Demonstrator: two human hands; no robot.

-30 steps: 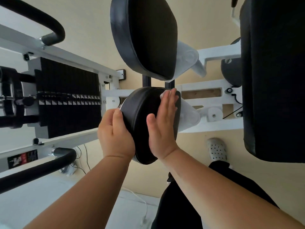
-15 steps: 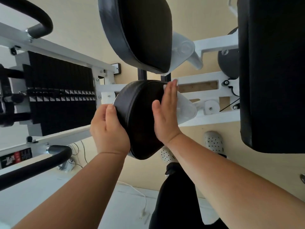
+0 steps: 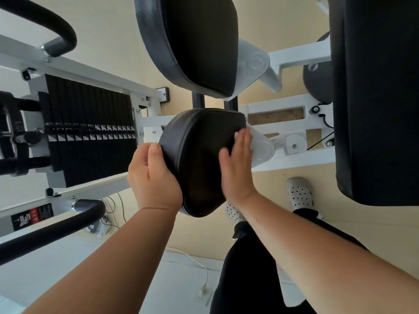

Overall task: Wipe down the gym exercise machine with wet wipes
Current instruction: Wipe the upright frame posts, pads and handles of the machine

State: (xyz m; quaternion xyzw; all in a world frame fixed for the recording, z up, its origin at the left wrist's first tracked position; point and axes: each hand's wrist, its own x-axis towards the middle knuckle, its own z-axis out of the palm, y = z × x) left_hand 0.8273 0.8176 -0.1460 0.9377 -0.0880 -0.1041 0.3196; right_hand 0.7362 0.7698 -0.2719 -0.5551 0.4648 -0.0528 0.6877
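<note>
Person at a white-framed gym machine, seen from above the forearms.

Far left: two curved black handles, one at the upper left (image 3: 57,30) and one at the lower left (image 3: 52,230), with a black weight stack (image 3: 90,130) between them. A dark warning label (image 3: 31,217) sits on the frame beside the lower handle.

Left of centre: the left hand (image 3: 152,177) grips the left edge of the lower pad (image 3: 199,159). Its thumb lies on the pad's front face and its fingers curl round behind the rim.

Centre: the lower pad, black and rounded, stands on edge in mid-frame. A larger upper pad (image 3: 192,41) of the same kind is directly above it.

Right of centre: the right hand (image 3: 238,166) lies flat on the pad's right portion, fingers straight and close together. It presses a wet wipe (image 3: 236,135) against the upholstery. Only a white sliver of the wipe shows, at the fingertips near the pad's upper right edge. White frame bars (image 3: 283,105) run behind.

Far right: a large black backrest (image 3: 374,98) fills the edge of the frame. Below it is a white perforated shoe (image 3: 299,192), and black trousers (image 3: 249,268) show at the lower centre. A white cable (image 3: 199,266) lies on the floor.
</note>
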